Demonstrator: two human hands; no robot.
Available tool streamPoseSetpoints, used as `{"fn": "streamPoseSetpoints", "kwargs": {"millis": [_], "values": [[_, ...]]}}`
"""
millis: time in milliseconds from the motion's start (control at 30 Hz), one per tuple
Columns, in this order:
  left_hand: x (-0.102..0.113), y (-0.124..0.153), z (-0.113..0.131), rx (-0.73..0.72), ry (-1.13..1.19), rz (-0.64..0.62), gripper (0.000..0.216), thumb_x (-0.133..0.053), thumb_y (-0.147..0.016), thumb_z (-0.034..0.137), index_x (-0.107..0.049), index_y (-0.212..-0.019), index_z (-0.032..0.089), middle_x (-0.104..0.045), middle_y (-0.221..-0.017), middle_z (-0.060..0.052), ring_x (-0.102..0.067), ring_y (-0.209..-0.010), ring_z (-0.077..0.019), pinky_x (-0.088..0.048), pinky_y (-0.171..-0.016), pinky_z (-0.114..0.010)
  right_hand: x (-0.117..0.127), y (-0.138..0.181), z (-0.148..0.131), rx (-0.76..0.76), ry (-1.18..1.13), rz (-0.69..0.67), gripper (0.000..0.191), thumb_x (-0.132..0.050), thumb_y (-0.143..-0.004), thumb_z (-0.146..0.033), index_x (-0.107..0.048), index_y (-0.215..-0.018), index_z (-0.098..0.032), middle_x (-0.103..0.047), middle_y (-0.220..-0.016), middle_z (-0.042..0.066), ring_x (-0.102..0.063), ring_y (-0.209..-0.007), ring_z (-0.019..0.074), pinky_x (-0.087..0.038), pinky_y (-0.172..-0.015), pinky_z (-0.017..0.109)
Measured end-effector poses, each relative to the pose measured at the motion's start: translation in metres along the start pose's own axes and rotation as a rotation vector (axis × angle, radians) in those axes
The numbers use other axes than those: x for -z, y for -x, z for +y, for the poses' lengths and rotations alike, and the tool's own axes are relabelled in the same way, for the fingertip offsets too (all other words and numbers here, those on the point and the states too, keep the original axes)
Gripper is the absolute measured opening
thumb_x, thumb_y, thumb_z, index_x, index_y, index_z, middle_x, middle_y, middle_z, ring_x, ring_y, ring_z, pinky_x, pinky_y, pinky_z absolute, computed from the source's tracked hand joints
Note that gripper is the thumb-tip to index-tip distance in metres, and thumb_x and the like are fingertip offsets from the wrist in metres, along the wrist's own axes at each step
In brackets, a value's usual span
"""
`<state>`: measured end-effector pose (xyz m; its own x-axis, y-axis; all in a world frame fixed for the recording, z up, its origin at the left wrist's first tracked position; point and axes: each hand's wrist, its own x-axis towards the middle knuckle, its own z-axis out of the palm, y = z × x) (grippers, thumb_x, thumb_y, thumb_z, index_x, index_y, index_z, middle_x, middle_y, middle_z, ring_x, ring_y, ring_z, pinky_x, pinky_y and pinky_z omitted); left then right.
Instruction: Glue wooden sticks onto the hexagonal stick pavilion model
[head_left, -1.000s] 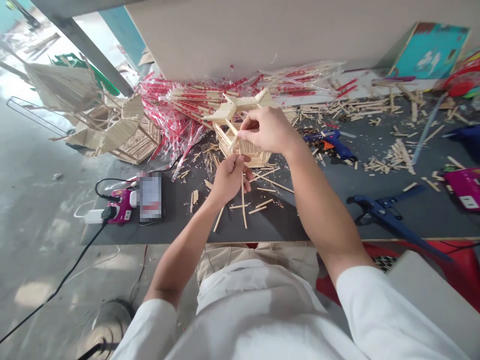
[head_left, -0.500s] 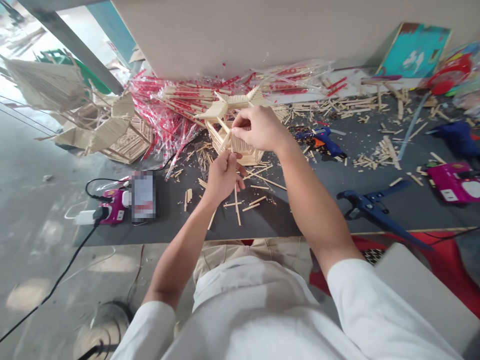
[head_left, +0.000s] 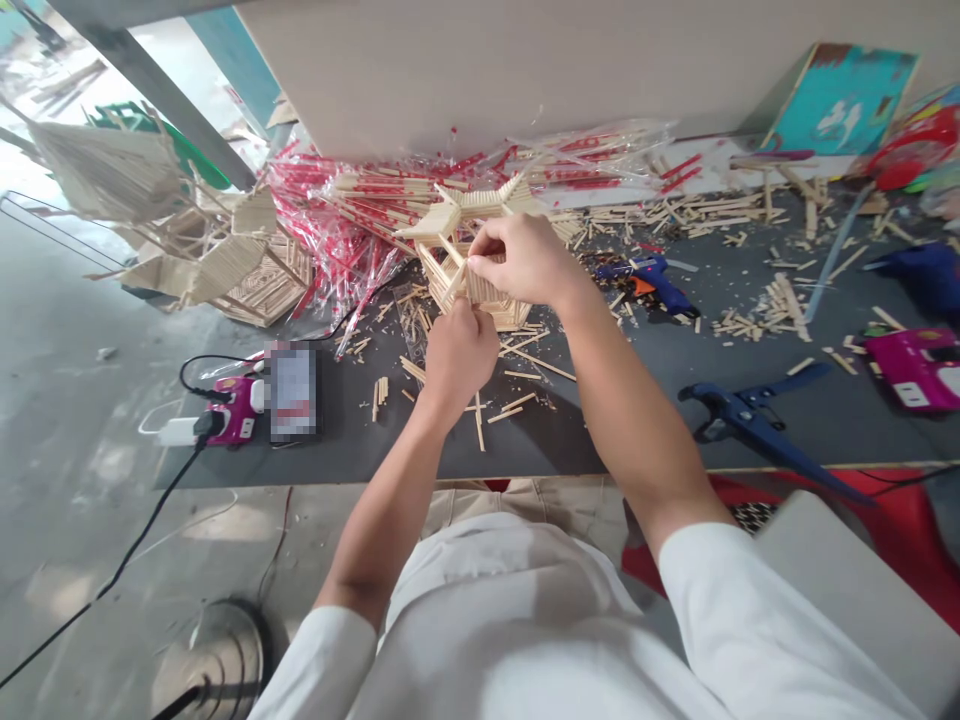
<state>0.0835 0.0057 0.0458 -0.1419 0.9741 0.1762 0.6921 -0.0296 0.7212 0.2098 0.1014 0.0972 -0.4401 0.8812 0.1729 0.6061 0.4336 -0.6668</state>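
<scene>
A small model of wooden sticks (head_left: 480, 205), with slatted, roof-like panels on top, stands on the dark table in front of me. My right hand (head_left: 525, 260) is at its near right side, thumb and forefinger pinched on a thin wooden stick (head_left: 457, 257) at the model's frame. Just below, my left hand (head_left: 463, 352) is closed against the model's near side, back of the hand up. Its fingertips are hidden, so what they grip cannot be seen. Loose wooden sticks (head_left: 511, 408) lie on the table beside it.
A larger stick model (head_left: 255, 285) stands at left. Red-marked stick bundles in plastic (head_left: 322, 220) lie behind. Right are a blue glue gun (head_left: 660, 285), a blue cutter (head_left: 750, 415) and a purple power strip (head_left: 911, 370). A phone (head_left: 294, 395) lies left, near another power strip (head_left: 238, 410).
My left hand has turned back-up and closed more, its fingers now hidden from view. My right hand keeps its pinch at the model. The whole view has shifted slightly.
</scene>
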Motion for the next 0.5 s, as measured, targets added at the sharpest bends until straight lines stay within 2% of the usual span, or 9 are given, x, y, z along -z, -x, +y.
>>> {"fn": "streamPoseSetpoints", "kwargs": {"millis": [167,267,400,500], "values": [[0.0016,-0.0047,0.0049,0.008,-0.109,0.04,0.032,-0.048,-0.097,0.025,-0.04,-0.066,0.025,-0.055,-0.061,-0.005,-0.058,-0.065,-0.0221,-0.039,-0.067,-0.032,-0.0006,-0.0008,0.0009,0.035,-0.012,0.006,0.013,-0.069,-0.087,-0.023,-0.08,-0.094,-0.019,-0.079,-0.1,0.008,-0.07,-0.094,0.0236,-0.054,-0.094,0.041],[0.0006,-0.0062,0.0061,0.027,-0.087,0.099,0.031,-0.054,-0.094,0.027,-0.045,-0.065,0.024,-0.053,-0.061,-0.006,-0.06,-0.07,-0.0245,-0.041,-0.067,-0.032,-0.0011,-0.0003,0.0004,0.011,-0.005,0.002,0.012,-0.07,-0.087,-0.023,-0.079,-0.095,-0.02,-0.079,-0.101,0.008,-0.07,-0.095,0.0245,-0.055,-0.094,0.041],[0.0004,-0.0089,0.0067,0.017,0.095,0.117,0.011,-0.063,-0.091,0.03,-0.065,-0.083,0.023,-0.057,-0.063,-0.007,-0.064,-0.077,-0.0273,-0.044,-0.065,-0.032,-0.0016,0.0006,-0.0009,0.005,-0.008,0.008,0.012,-0.07,-0.087,-0.022,-0.078,-0.095,-0.02,-0.078,-0.101,0.008,-0.069,-0.097,0.0245,-0.054,-0.093,0.04],[0.0013,-0.0105,0.0087,0.012,0.165,0.085,0.011,-0.062,-0.092,0.028,-0.07,-0.096,0.021,-0.064,-0.071,-0.01,-0.064,-0.076,-0.0271,-0.047,-0.065,-0.034,-0.0012,0.0007,-0.0015,-0.003,-0.013,0.005,0.011,-0.071,-0.087,-0.023,-0.078,-0.095,-0.02,-0.077,-0.1,0.008,-0.069,-0.097,0.0247,-0.054,-0.091,0.04]]}}
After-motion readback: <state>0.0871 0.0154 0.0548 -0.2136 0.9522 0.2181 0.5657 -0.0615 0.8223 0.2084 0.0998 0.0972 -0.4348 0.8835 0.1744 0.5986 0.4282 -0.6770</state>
